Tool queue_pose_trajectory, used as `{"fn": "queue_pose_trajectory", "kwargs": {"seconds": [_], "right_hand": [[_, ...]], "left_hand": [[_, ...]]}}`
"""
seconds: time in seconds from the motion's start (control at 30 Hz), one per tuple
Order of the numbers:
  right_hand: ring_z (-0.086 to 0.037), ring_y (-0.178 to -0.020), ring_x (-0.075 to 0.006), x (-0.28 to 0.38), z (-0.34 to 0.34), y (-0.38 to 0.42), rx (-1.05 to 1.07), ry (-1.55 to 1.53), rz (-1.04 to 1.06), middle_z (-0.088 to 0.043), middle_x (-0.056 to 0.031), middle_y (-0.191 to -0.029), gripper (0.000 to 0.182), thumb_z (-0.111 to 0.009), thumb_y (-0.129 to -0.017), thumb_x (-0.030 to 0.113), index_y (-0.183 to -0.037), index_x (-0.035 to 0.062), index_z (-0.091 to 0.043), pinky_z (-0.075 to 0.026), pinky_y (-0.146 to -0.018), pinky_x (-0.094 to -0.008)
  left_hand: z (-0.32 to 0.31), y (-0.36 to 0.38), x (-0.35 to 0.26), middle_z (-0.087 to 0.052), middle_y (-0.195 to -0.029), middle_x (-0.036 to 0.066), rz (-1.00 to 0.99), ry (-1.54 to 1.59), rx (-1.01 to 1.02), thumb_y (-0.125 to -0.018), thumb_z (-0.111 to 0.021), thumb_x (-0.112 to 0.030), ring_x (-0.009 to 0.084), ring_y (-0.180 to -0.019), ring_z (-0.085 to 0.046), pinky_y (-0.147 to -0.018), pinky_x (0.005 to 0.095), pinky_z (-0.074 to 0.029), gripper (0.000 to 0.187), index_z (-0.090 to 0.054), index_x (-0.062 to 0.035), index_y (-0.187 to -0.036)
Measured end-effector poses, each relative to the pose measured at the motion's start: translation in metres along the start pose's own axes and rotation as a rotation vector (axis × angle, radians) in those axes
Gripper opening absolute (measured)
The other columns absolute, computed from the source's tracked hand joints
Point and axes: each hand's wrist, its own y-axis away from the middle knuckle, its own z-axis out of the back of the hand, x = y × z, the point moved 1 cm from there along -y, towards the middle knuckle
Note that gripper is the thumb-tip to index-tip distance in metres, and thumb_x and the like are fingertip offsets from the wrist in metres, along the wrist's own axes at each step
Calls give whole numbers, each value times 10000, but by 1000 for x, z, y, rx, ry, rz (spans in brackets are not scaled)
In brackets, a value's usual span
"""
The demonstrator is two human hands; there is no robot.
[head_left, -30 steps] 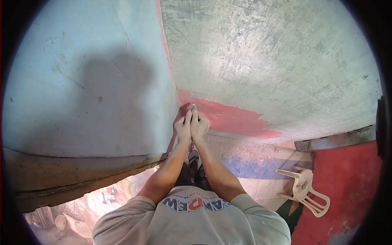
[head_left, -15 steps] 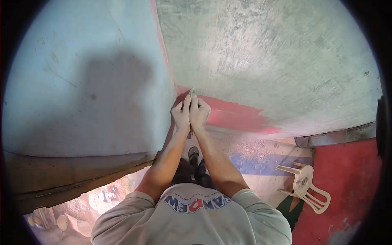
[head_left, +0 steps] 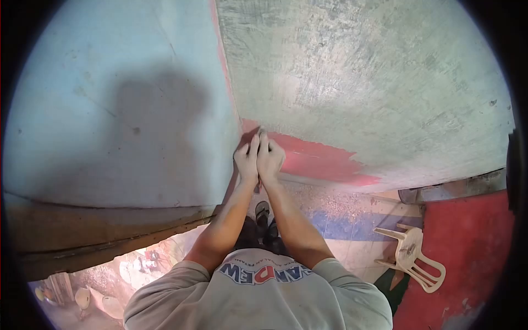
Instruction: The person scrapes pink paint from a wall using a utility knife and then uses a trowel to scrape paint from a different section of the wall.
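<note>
Fingers of the left hand [head_left: 246,164] and the right hand [head_left: 270,164] are curled closed, side by side and touching, around a slim tool [head_left: 262,131] at the centre of the frame. Most of the tool is hidden between the palms; its greyish tip shows just above the thumbs, and a dark end shows below the wrists. The tip lies over the left end of a red patch [head_left: 324,159], near the corner; whether it touches the surface, I cannot tell. Both hands look coated in pale dust. The patch has a ragged upper edge and runs along the foot of a grey-green wall [head_left: 352,77] that fills the upper right. A pale blue wall [head_left: 60,126] takes up the upper left, bearing a broad shadow [head_left: 157,121], with a brown ledge [head_left: 110,225] beneath it. Reddish flakes [head_left: 346,203] are scattered over the floor right of centre, above a blue band [head_left: 352,228]. A cream plastic chair [head_left: 408,250] lies tipped over at the lower right, beside a red surface [head_left: 467,253].
</note>
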Motion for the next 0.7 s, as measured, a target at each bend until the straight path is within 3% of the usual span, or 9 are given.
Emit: {"fn": "queue_pose_trajectory", "kwargs": {"seconds": [0.07,0.17,0.2,0.3,0.43,0.47,0.7], "right_hand": [[-505,-574,-239,-6,-1,-1,11,41,-29,-558,-247,-639,517,-627,-1028,365,-792,-94,-644,-431,-592,-438],[-590,-592,-344,-1,3,-6,23,76,-63,-616,-275,-708,497,-621,-1021,379,-825,-73,-682,-451,-613,-455],[-598,-594,-339,11,-1,-15,-41,-43,96,-611,-270,-699,494,-626,-1017,369,-806,-75,-670,-448,-604,-453],[-459,-574,-200,28,0,-17,-28,-52,134,-525,-245,-645,448,-626,-1027,308,-831,-94,-627,-420,-581,-428],[-448,-572,-197,-13,2,11,7,30,-67,-520,-245,-630,489,-642,-1018,336,-783,-92,-618,-415,-576,-435],[-451,-571,-191,-14,-1,6,-8,20,-34,-528,-240,-624,491,-641,-1019,339,-783,-92,-625,-414,-574,-435],[-430,-554,-171,5,-3,-3,-68,-110,32,-502,-191,-573,489,-643,-1022,324,-764,-91,-635,-390,-548,-424]], "left_hand": [[8,7,32,-707,-818,30,50,-140,25,-1025,-693,-282,90,-756,-581,-672,308,-500,354,-770,63,-1026],[-5,-9,24,-704,-812,35,-114,-65,1,-1027,-689,-278,91,-756,-582,-670,305,-499,348,-764,62,-1030],[-5,-13,-8,-689,-799,22,-144,-14,61,-1034,-681,-282,90,-745,-576,-662,294,-490,352,-754,62,-1026],[-3,-17,-16,-680,-795,7,-66,17,63,-1040,-675,-291,87,-746,-581,-655,287,-485,355,-750,56,-1022],[3,7,36,-655,-726,-8,-21,27,-10,-1029,-696,-320,85,-703,-555,-654,289,-482,396,-761,56,-925],[1,1,40,-648,-719,-12,-33,13,-8,-1027,-699,-322,83,-698,-543,-642,291,-472,398,-760,55,-911],[-5,-1,-1,-601,-694,-33,-6,66,-17,-1021,-713,-321,66,-671,-482,-577,281,-400,403,-742,41,-845]]}}
